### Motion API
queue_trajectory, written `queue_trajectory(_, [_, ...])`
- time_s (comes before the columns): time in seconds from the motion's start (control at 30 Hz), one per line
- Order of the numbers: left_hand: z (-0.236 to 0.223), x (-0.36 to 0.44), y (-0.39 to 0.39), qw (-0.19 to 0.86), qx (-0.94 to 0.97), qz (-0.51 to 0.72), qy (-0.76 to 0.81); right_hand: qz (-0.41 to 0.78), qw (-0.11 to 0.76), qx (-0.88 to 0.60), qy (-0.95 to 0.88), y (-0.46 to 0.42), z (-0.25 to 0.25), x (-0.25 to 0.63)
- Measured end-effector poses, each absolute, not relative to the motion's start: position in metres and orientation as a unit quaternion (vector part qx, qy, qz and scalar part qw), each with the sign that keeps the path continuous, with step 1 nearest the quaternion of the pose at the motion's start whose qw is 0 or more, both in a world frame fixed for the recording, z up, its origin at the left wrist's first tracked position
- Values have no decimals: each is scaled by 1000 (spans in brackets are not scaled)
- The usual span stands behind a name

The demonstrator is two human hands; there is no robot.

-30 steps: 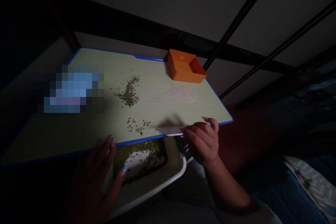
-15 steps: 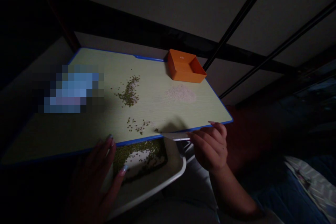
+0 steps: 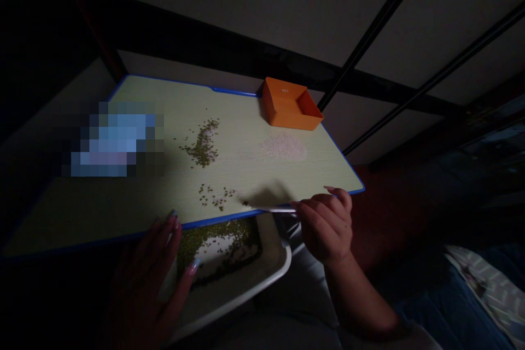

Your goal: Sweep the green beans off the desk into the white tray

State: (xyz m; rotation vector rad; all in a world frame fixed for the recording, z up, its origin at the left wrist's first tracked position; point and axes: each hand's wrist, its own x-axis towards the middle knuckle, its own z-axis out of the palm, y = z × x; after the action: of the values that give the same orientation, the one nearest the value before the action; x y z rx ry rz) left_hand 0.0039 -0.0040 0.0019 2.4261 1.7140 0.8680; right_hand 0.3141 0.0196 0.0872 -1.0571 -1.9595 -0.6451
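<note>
In my right hand (image 3: 326, 227) is a thin, pale, flat blade (image 3: 276, 209), its handle hidden by my closed fingers. The blade's tip points left, by the table's near blue edge, next to a few loose green grains (image 3: 246, 203). My left hand (image 3: 158, 273) is open, thumb apart, its fingertips at the same edge and partly over a white tray (image 3: 283, 262). Green grains (image 3: 235, 229) lie inside that tray, below the table edge. On the tabletop, a small scatter of green grains (image 3: 215, 196) and a larger green pile (image 3: 202, 145) mixed with pale grains are spread out.
The pale yellow table (image 3: 164, 93) has a blue rim. A heap of whitish grains (image 3: 285, 146) lies before an orange open box (image 3: 293, 112) at the far right. A blurred bluish patch (image 3: 117, 139) covers the left side. Dark blue fabric (image 3: 435, 295) is at lower right.
My right hand with the blade has shifted right and slightly down, then risen a little. A few green grains now show beside the tip. My left hand has stayed still.
</note>
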Motion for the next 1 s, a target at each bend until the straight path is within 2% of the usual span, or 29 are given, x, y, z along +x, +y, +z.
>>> queue_trajectory(1.0, [3, 2, -4, 28, 787, 275, 551, -289, 373, -435, -767, 31, 88, 301])
